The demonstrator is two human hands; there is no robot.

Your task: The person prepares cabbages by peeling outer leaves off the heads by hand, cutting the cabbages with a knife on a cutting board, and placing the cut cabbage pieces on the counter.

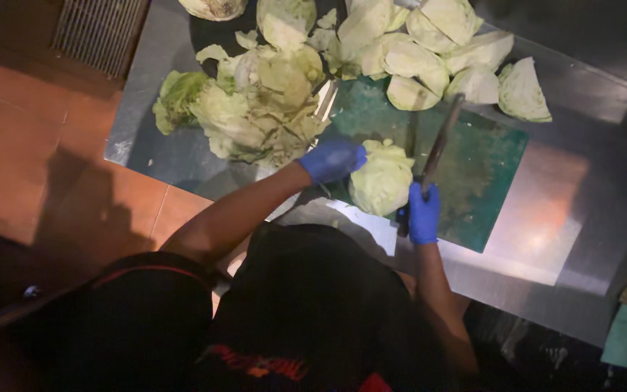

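Note:
A pale green cabbage (382,181) sits at the near left edge of a green cutting board (484,163). My left hand (332,160), in a blue glove, rests on the cabbage's left top side. My right hand (423,213), also in a blue glove, grips the handle of a long knife (440,141). The blade points away from me over the board, just right of the cabbage.
The board lies on a steel table (546,218). A heap of loose outer leaves (255,109) lies to the left, with a shiny metal piece (326,98) beside it. Cut cabbage wedges (437,51) crowd the far edge. Reddish floor tiles (30,145) and a grate (99,29) are at left.

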